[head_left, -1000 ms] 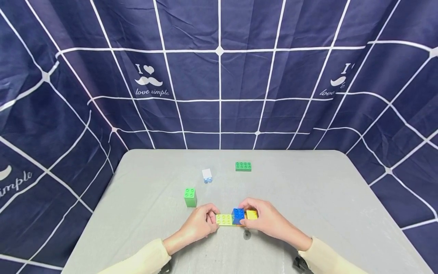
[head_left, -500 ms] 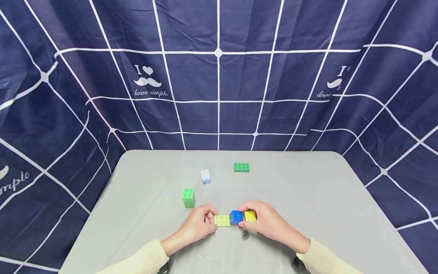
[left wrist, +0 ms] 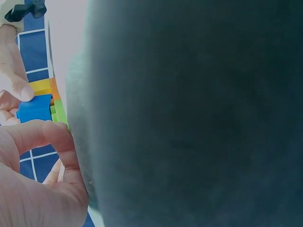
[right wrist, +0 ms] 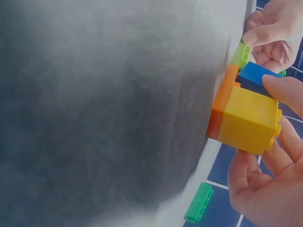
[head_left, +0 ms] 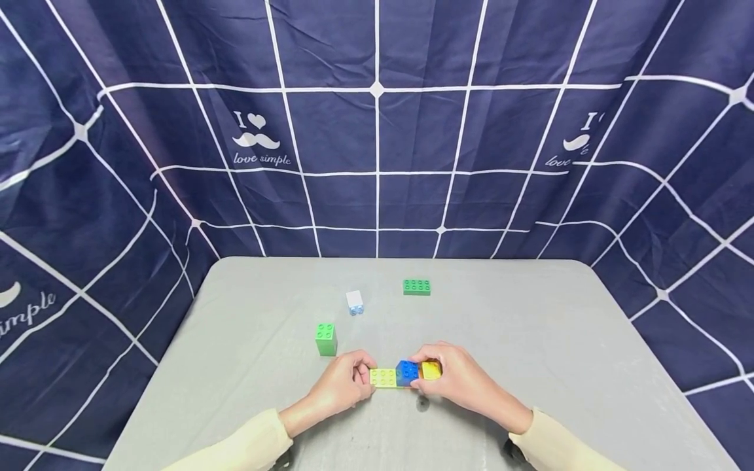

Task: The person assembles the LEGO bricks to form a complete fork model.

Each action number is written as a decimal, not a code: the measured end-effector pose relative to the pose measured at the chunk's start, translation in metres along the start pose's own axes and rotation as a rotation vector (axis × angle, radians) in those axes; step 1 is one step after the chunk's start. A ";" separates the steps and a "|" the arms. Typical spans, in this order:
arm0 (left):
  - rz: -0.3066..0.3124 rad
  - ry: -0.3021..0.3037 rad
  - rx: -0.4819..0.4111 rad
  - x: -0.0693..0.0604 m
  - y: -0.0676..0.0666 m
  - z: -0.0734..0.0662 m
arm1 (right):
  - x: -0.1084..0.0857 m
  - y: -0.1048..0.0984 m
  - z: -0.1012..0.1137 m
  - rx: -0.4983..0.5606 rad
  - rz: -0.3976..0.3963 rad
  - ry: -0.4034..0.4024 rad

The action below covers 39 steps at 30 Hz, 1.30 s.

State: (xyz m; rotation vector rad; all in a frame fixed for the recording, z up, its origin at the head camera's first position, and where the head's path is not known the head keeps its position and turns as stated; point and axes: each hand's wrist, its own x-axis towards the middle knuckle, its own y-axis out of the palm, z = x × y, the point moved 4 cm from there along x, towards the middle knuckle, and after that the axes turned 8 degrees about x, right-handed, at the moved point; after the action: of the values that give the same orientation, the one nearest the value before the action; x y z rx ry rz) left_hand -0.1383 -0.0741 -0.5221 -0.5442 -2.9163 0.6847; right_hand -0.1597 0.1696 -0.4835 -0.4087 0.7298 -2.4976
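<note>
In the head view, my left hand (head_left: 344, 381) pinches the left end of a lime-green brick (head_left: 383, 377) near the table's front. My right hand (head_left: 456, 376) pinches a blue brick (head_left: 407, 373) between thumb and fingers. The right wrist view shows an orange brick (right wrist: 222, 101) lying end to end with the lime one. A tall yellow brick (right wrist: 248, 118) stands on the orange brick, beside the blue one. The blue brick sits slightly askew over where lime and orange meet; whether it is fully seated I cannot tell.
On the grey table (head_left: 530, 327) a tall green brick (head_left: 326, 339) stands beyond my left hand. Farther back lie a white and light-blue brick (head_left: 355, 302) and a flat green brick (head_left: 417, 287). A dark blue curtain (head_left: 330, 131) encloses the back and sides.
The blue brick has turned slightly in my right hand, and the right fingertips have closed nearer to it. My left hand keeps its hold on the lime-green brick. The loose bricks have stayed put.
</note>
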 end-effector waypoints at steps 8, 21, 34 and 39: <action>-0.006 -0.012 0.003 0.000 0.001 -0.004 | 0.000 -0.003 -0.001 0.008 0.003 0.009; -0.014 -0.021 0.056 0.003 0.005 -0.006 | -0.001 -0.004 0.003 -0.045 -0.004 -0.002; -0.027 -0.044 0.052 -0.001 0.000 -0.003 | 0.005 0.002 -0.004 0.037 0.012 -0.028; -0.023 -0.075 0.034 -0.004 -0.001 -0.007 | 0.007 0.003 -0.006 0.055 -0.001 -0.039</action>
State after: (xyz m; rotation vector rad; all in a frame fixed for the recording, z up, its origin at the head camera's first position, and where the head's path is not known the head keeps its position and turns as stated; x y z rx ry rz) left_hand -0.1337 -0.0740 -0.5158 -0.4903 -2.9687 0.7672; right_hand -0.1662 0.1660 -0.4894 -0.4363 0.6437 -2.4971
